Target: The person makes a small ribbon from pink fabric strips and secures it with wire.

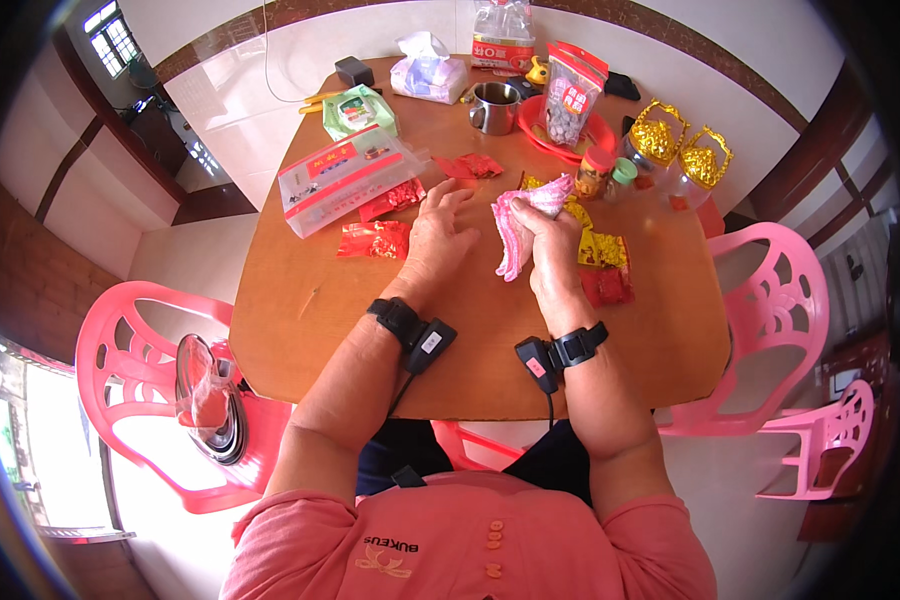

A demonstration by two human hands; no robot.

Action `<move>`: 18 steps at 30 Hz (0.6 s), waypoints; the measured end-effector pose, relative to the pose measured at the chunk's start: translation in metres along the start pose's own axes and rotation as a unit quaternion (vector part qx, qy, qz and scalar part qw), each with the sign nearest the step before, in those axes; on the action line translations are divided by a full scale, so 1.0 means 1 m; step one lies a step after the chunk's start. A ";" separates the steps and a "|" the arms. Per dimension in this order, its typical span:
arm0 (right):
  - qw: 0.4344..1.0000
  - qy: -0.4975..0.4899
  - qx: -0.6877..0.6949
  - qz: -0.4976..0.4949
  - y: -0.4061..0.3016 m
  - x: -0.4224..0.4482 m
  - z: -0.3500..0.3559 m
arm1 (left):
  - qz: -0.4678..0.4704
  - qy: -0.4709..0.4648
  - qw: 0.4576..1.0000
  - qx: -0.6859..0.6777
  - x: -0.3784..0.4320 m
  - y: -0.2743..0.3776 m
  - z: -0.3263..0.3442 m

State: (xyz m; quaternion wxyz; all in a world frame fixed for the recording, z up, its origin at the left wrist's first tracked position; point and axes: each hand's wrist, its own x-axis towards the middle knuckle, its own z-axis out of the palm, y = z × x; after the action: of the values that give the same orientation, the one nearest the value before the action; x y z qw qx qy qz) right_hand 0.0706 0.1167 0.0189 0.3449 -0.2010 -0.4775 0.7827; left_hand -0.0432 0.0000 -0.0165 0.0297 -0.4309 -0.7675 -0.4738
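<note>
A folded pink-and-white cloth [521, 225] is gripped in my right hand [555, 244], thumb on top, over the middle of the wooden table [480, 330]. My left hand [441, 232] rests on or just above the tabletop with its fingers spread and nothing in it. Close to its left side lie red foil packets [375, 240]. Another red packet [469, 166] is beyond its fingertips. To the right of the cloth are yellow packets [604, 249] and a dark red packet [607, 286], partly hidden by my right hand.
A clear plastic box [352, 180], wet wipes pack [360, 112], tissue pack [429, 79] and steel mug [494, 109] stand farther back. Right of them are a red plate [529, 124], snack pouch [572, 97], small jars [594, 172] and gold-topped containers [652, 142]. Pink plastic chairs [806, 300] flank the table.
</note>
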 end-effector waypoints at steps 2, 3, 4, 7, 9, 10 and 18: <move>1.000 0.002 0.001 0.002 0.000 0.001 0.000 | -0.052 -0.019 0.996 -0.069 0.002 -0.004 0.000; 1.000 -0.001 -0.006 -0.003 0.002 0.002 -0.001 | -0.052 -0.019 0.996 -0.069 0.002 -0.008 0.000; 1.000 -0.004 -0.012 -0.007 0.003 0.002 -0.001 | -0.058 -0.009 0.993 -0.100 0.001 -0.011 0.001; 1.000 0.002 -0.013 -0.001 0.003 0.002 -0.001 | -0.118 -0.008 0.975 -0.186 0.006 -0.014 -0.002; 1.000 0.002 -0.016 -0.001 0.003 0.001 -0.001 | -0.171 -0.017 0.956 -0.239 0.010 -0.013 -0.008; 1.000 0.001 -0.020 -0.002 0.003 0.001 -0.001 | -0.212 -0.033 0.920 -0.329 0.012 -0.013 -0.012; 1.000 -0.008 -0.028 0.000 0.001 0.000 0.001 | -0.235 -0.040 0.850 -0.470 0.017 -0.005 -0.016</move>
State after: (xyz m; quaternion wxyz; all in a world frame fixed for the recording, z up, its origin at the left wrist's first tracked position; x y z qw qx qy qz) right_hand 0.0695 0.1160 0.0180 0.3349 -0.2040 -0.5017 0.7711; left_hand -0.0631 -0.0024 -0.0040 -0.3194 -0.2188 -0.5319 -0.7532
